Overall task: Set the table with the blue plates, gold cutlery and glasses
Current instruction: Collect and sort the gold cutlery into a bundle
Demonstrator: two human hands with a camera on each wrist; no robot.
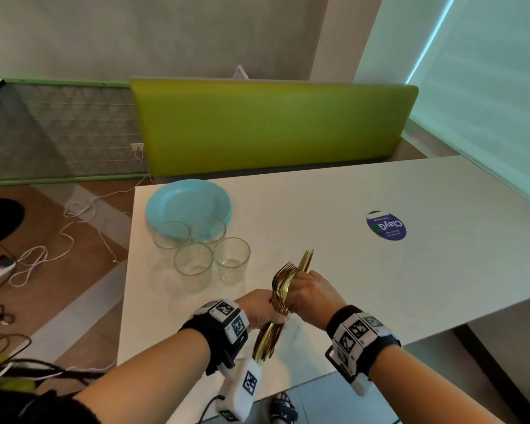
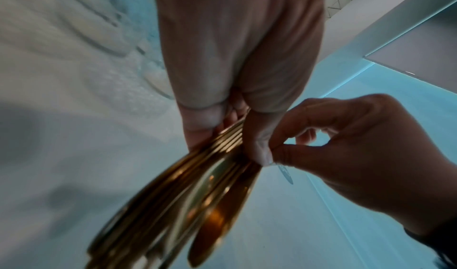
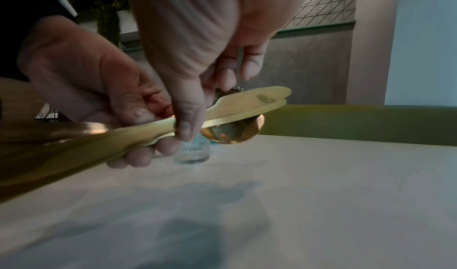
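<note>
Cutlery (image 1: 283,289) in gold sits bunched above the bench (image 1: 380,270), near the glasses (image 1: 201,249). We grip it with both hands: left hand (image 1: 259,307) wraps it, right hand (image 1: 314,293) pinches it.

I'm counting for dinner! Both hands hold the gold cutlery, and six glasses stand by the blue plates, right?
Nearly. The head view shows four glasses, not six, beside the stacked blue plates. The rest is right: the left hand and right hand both grip the gold cutlery.
</note>
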